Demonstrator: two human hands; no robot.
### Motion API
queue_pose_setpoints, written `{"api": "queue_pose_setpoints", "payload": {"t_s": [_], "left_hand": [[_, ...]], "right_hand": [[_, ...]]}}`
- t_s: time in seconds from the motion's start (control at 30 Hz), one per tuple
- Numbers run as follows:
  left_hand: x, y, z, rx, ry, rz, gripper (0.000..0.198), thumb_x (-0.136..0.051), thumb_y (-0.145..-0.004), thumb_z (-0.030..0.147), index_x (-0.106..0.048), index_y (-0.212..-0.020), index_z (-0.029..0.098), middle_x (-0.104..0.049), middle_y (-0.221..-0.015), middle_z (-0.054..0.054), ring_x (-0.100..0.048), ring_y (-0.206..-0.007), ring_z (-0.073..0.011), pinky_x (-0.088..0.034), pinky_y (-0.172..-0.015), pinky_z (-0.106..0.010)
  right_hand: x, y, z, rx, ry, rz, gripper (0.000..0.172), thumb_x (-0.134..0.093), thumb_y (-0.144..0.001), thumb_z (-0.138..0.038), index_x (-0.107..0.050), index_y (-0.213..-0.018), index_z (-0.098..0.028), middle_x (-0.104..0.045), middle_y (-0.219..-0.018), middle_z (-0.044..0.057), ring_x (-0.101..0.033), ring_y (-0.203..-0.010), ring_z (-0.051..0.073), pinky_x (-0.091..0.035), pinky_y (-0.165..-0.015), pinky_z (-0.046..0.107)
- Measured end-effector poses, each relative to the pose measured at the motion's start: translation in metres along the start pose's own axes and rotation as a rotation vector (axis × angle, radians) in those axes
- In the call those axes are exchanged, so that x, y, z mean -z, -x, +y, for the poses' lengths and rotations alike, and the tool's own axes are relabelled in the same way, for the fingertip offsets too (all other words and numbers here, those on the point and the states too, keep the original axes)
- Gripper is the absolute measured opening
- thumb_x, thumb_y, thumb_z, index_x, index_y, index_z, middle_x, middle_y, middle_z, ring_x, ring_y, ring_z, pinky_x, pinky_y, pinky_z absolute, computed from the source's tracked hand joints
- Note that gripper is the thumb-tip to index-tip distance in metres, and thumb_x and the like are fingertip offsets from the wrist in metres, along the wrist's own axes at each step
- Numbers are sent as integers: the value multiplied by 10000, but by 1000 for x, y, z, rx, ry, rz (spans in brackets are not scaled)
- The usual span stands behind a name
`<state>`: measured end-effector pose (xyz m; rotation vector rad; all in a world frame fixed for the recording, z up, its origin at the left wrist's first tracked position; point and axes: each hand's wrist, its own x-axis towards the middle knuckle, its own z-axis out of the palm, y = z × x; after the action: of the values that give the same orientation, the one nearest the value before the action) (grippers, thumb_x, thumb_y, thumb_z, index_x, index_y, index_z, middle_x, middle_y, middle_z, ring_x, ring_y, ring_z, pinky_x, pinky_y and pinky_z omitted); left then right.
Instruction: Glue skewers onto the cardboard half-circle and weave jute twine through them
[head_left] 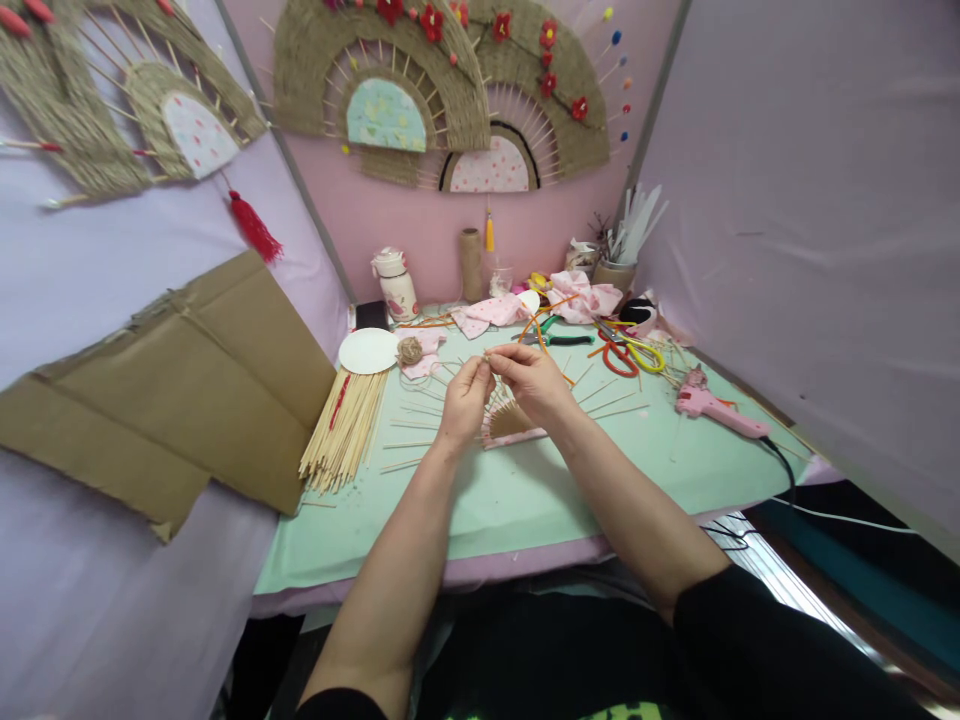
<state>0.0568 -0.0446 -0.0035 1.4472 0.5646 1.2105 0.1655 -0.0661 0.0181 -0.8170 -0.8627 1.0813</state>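
My left hand [466, 398] and my right hand [531, 382] meet above the table, fingertips pinched together on what looks like a thin strand of twine; its end is too small to make out. Below them lies a fan frame: a half-round brown cardboard piece [508, 420] edged in pink cloth, with thin wooden sticks [414, 423] spreading outward. My hands cover part of the frame. To the left, a ball of twine [409, 350] rests near a white oval disc [368, 351], and a loose strand trails from the ball toward my hands.
A bundle of wooden sticks [346, 430] and a large cardboard sheet [187, 390] are on the left. Pliers [570, 341], red scissors [619, 358], yellow scissors [648, 355] and a pink glue gun [716, 408] lie right. A bottle [395, 285] stands behind; finished fans [382, 80] hang above.
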Motion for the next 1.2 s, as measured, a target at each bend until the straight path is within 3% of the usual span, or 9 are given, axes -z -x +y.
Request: {"api": "queue_pose_setpoints", "payload": {"t_s": [0.17, 0.47, 0.7, 0.9, 1.1, 1.2], "left_hand": [[1, 0, -2, 45, 55, -97, 407, -547, -858, 553, -480, -725, 174, -295, -536, 75, -243, -451, -58, -196, -433, -202], [-1, 1, 2, 72, 235, -111, 377, -562, -861, 528, -473, -748, 180, -269, -533, 84, -210, -433, -50, -192, -427, -181], [-2, 1, 1, 95, 247, -70, 427, -609, -815, 557, -438, -704, 181, -264, -517, 88, -203, -426, -47, -178, -414, -175], [-2, 1, 2, 64, 177, -68, 431, -582, -836, 556, -435, -691, 178, -303, -507, 82, -235, -430, -49, -204, -421, -178], [-2, 1, 1, 53, 131, -64, 432, -576, -844, 546, -428, -677, 177, -309, -510, 78, -253, -433, -50, -221, -421, -177], [-2, 1, 4, 68, 223, -59, 401, -600, -836, 531, -455, -708, 180, -257, -513, 89, -209, -418, -44, -195, -411, -172]], "right_hand": [[3, 3, -6, -58, -14, -77, 254, -833, -531, -363, -702, -681, -204, -588, -608, -44, -457, -561, 77, -388, -587, 245], [6, 5, -6, 240, 288, -3, 212, -683, -753, -411, -711, -839, -219, -674, -852, 10, -581, -821, 151, -449, -803, 299], [5, 10, -11, 347, 489, -48, 160, -663, -772, -354, -652, -741, -198, -614, -762, 11, -529, -717, 141, -418, -675, 286], [6, 12, -14, 615, 715, -42, 120, -580, -854, -241, -614, -746, -205, -577, -761, 16, -511, -772, 161, -402, -755, 319], [7, 13, -15, 700, 874, -40, 132, -547, -885, -251, -598, -768, -218, -585, -819, 43, -516, -868, 201, -392, -840, 369], [7, 11, -14, 688, 858, -50, 100, -557, -883, -273, -604, -811, -222, -598, -867, 49, -524, -895, 204, -395, -864, 374]]}}
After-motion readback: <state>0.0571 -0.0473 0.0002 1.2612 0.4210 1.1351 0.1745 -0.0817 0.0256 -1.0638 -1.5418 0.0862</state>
